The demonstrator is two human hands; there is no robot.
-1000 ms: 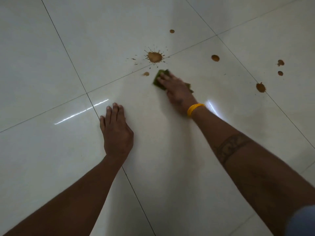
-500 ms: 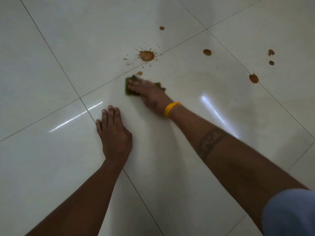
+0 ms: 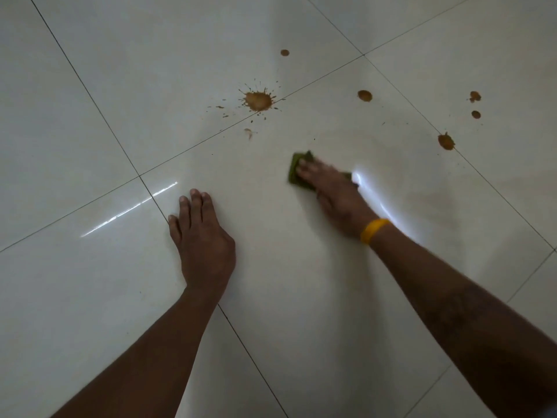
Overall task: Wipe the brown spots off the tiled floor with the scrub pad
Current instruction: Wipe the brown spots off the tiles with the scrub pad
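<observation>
My right hand [image 3: 334, 194], with a yellow wristband, presses a green scrub pad [image 3: 294, 173] flat on the white tiled floor [image 3: 301, 297]; only the pad's left edge shows past my fingers. My left hand [image 3: 203, 242] rests palm-down on the floor, fingers together, holding nothing. A large brown splat [image 3: 257, 100] lies beyond the pad, with a faint smeared spot [image 3: 249, 133] just below it. More brown spots sit farther off: a small top spot [image 3: 284, 52], a round spot [image 3: 364, 95], two right spots [image 3: 475, 97] [image 3: 476, 114] and a spot on the grout line [image 3: 446, 141].
Dark grout lines [image 3: 144, 179] cross the glossy tiles. Bright light reflections streak the floor beside my left hand [image 3: 129, 209] and next to my right wrist [image 3: 367, 188].
My right hand swept the pad left over the small spot below the splat, then back to the right and nearer to me. That spot is now a faint smear. My left hand stayed planted.
</observation>
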